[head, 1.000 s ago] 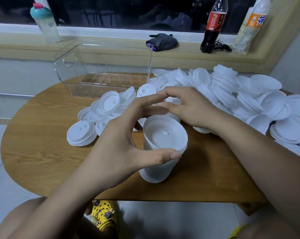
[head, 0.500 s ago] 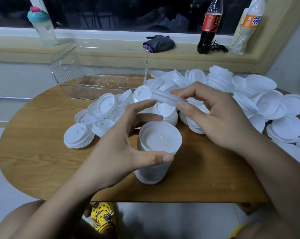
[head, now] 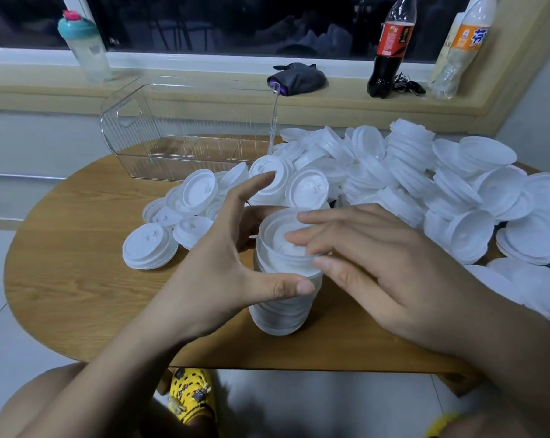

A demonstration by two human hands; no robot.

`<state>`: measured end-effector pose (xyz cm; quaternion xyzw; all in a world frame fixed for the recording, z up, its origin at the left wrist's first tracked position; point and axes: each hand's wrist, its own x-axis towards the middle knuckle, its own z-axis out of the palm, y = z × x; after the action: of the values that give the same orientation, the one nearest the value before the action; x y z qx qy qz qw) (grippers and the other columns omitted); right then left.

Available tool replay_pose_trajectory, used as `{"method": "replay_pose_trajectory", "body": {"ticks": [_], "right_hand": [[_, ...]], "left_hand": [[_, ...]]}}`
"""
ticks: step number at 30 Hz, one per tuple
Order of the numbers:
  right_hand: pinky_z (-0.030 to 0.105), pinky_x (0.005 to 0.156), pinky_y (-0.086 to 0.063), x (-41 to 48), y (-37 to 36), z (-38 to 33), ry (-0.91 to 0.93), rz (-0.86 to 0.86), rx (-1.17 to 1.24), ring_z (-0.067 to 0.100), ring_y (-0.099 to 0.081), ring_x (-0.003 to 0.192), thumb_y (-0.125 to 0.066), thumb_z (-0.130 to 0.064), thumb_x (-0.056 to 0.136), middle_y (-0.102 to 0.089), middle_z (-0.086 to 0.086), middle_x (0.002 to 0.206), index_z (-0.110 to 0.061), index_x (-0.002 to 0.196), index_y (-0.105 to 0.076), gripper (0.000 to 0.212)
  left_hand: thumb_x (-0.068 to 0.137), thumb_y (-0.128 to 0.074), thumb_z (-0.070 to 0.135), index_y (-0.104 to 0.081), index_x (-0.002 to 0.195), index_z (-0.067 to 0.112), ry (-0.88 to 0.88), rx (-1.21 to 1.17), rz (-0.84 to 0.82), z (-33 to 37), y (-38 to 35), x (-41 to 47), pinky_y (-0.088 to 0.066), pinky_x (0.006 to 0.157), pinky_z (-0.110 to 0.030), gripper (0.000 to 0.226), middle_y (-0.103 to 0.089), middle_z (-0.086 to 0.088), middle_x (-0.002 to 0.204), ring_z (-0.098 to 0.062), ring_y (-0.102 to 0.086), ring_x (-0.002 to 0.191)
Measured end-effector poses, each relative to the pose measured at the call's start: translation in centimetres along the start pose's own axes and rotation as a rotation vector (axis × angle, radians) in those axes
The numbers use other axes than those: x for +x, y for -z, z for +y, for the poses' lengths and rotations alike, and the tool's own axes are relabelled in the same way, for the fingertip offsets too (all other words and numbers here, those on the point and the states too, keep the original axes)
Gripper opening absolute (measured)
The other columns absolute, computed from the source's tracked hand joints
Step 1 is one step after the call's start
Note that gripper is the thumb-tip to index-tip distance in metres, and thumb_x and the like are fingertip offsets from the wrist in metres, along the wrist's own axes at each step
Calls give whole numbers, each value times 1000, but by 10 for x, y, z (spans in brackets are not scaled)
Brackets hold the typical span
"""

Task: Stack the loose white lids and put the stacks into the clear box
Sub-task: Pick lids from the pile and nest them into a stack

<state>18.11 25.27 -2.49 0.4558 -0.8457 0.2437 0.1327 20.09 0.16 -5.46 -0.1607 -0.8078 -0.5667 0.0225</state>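
Pressing a fresh lid [head: 278, 238] onto the stack [head: 280, 311] near the front of the table [head: 77, 263], your right hand [head: 393, 279] lies flat, fingers straight across the top; half a second ago it pinched a lid above the heap. Your left hand [head: 210, 279] cups the stack, thumb on the near side, fingers spread round the back. One more lid is on, and the stack looks nearly tall enough to move. The clear box [head: 134, 131] stands empty behind, with loose lids [head: 409, 172] heaped to the right. On the sill stand a red-labelled cola bottle [head: 390, 52] and an orange-labelled bottle [head: 463, 42], their writing too blurred to read.
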Motion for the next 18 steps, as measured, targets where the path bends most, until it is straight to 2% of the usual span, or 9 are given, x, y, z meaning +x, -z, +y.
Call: {"method": "replay_pose_trajectory", "body": {"ticks": [3,6,9,14,18], "right_hand": [[44,115,-43,-1,-4,-1,16,-25,-29,7,-49,149,-54,-20,112,-69,-12,139,-17,116,-71,18],[41,116,-41,-4,-10,-3,26,-46,-58,7,-50,149,-51,-21,113,-69,-11,141,-18,119,-71,22],[41,119,-40,-7,-18,-5,45,-34,-84,10,-51,148,-51,-20,113,-69,-9,142,-16,121,-72,23],[36,122,-37,-10,-19,-6,58,-24,-113,10,-51,148,-52,-21,113,-66,-10,147,-14,124,-73,25],[38,121,-40,-9,-18,-5,76,-47,-111,10,-51,148,-54,-20,112,-65,-10,149,-14,126,-73,24]], "left_hand": [[69,-101,26,-29,164,39,-16,3,11,-1,-1,-1,-41,124,-48,120,-68,10,143,-14,-59,142],[69,-103,34,-31,163,42,-30,24,18,-4,0,-1,-41,123,-48,118,-66,11,145,-14,-57,143],[70,-101,41,-32,163,45,-44,60,8,-6,3,-2,-42,122,-47,116,-62,12,151,-13,-55,146],[70,-100,41,-32,163,41,-26,132,-43,-21,15,-11,-46,118,-46,116,-61,12,153,-13,-54,146],[65,-103,45,-35,159,45,43,240,-34,-37,10,-24,-52,110,-34,115,-62,26,145,0,-56,139]]}}
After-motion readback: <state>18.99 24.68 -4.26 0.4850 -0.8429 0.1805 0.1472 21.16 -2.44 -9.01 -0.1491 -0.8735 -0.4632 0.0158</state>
